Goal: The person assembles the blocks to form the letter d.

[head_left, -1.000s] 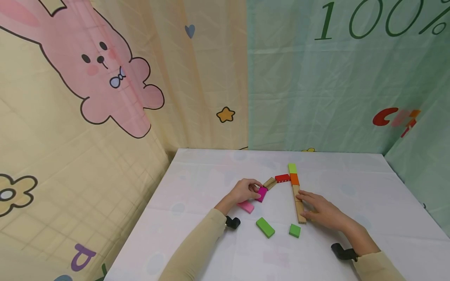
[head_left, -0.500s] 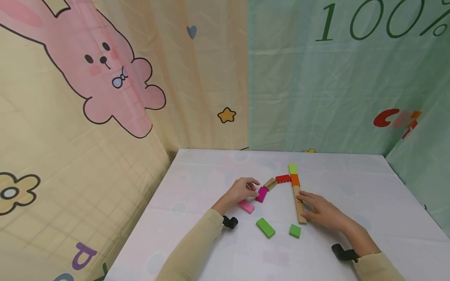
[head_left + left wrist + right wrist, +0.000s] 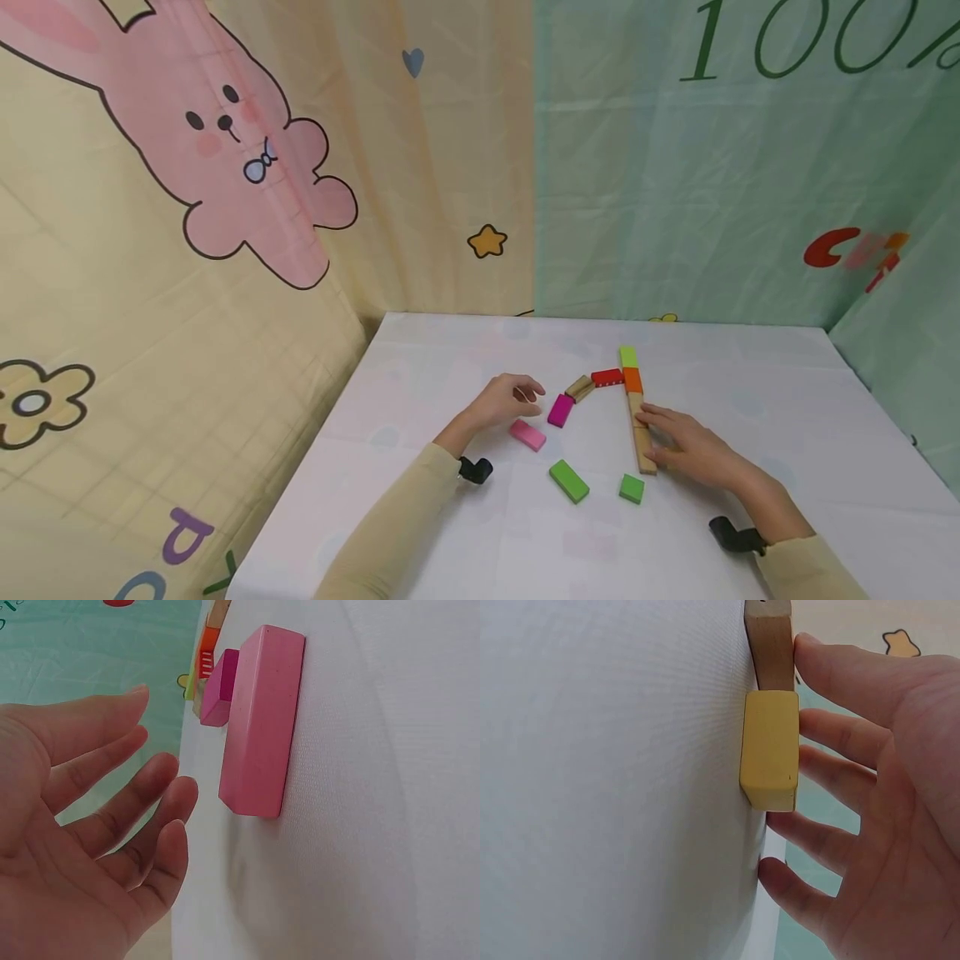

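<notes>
My left hand point(image 3: 502, 402) hovers with loosely bent fingers left of a magenta block point(image 3: 560, 410), holding nothing. Just below it on the table lies a pink block point(image 3: 528, 435), large in the left wrist view. From the magenta block, a plain wooden block point(image 3: 580, 388) and a red block point(image 3: 607, 378) lead up to a straight column. An orange block point(image 3: 633, 380), a lime block point(image 3: 627, 357) and wooden blocks point(image 3: 645, 450) form that column. My right hand point(image 3: 693, 446) rests its fingertips along the column's right side. A yellow block point(image 3: 771, 742) shows by its fingers in the right wrist view.
A long green block point(image 3: 569, 482) and a small green block point(image 3: 632, 488) lie nearer the front of the white table point(image 3: 420, 367). Printed curtains point(image 3: 675, 183) hang behind and beside the table.
My left hand has let go of the magenta block and moved away to the left. The block stays at the wooden block's end. The right hand keeps its place by the column.
</notes>
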Available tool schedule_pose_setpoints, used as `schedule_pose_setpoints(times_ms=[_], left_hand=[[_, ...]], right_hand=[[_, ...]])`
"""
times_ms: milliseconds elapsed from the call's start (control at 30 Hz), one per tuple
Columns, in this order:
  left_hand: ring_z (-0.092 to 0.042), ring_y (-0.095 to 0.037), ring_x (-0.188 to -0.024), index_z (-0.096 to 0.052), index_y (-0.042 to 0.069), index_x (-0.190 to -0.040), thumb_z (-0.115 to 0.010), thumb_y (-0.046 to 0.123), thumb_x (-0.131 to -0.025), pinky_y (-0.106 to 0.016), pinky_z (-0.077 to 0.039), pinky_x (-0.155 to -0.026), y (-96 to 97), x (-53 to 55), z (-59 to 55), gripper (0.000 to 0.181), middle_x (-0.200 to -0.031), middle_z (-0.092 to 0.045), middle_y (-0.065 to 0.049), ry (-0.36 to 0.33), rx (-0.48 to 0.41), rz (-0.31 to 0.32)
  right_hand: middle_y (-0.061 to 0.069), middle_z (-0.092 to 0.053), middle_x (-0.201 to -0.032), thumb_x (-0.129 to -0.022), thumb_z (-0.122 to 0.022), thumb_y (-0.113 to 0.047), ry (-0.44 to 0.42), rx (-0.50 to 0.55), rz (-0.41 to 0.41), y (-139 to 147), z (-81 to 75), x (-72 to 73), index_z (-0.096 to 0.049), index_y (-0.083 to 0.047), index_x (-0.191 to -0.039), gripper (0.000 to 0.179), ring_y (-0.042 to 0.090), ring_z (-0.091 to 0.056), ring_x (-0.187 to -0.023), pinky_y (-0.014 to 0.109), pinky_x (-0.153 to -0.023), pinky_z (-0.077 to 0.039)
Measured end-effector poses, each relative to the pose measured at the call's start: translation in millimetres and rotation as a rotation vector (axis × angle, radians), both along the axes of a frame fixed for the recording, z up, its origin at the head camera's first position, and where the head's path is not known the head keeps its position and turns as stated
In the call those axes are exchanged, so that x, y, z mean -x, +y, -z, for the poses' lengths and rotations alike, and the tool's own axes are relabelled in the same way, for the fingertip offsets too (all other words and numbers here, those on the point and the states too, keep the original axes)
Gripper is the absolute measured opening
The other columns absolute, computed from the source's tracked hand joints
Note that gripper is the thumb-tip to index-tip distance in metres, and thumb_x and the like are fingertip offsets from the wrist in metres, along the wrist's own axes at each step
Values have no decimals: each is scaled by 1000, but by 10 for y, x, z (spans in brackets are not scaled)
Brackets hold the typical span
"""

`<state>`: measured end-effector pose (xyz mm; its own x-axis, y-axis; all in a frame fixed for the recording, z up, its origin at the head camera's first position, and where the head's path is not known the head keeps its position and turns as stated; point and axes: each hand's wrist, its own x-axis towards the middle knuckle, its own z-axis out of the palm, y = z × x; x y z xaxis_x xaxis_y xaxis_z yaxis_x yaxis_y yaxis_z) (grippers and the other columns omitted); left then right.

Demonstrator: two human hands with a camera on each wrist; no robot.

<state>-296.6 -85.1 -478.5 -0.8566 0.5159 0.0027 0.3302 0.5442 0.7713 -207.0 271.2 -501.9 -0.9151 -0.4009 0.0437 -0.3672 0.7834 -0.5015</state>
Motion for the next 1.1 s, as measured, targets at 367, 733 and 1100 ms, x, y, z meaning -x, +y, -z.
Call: schedule_pose_setpoints(times_ms=[367,733,1100], left_hand=[[-59,-16,-95,-73,11,-119,-77,16,-90,-29,-50,-83,-104,-103,-1,30,-101,-67,0,-35,3,31],[-59,-12,-96,-74,17,-118,-78,21,-90,-28,-50,-84,-169,-91,144,29,-106,-68,5,-72,2,124],[-58,-9,-98,-74,20,-118,-82,27,-86,-26,-47,-89,-202,-73,223,33,-112,-69,8,-65,42,156]], right_hand=[[20,-38,-156,-92,-74,-29,-4,2,0,18,2,5,-49,-7,-149,66,48,-32,-140,68,-104,-34],[20,-38,-156,-93,-73,-30,1,-5,14,18,12,-1,-48,-8,-149,66,47,-33,-140,70,-103,-34],[18,-38,-156,-92,-73,-35,-4,-8,22,28,66,17,-49,-10,-150,68,46,-32,-140,70,-103,-33]])
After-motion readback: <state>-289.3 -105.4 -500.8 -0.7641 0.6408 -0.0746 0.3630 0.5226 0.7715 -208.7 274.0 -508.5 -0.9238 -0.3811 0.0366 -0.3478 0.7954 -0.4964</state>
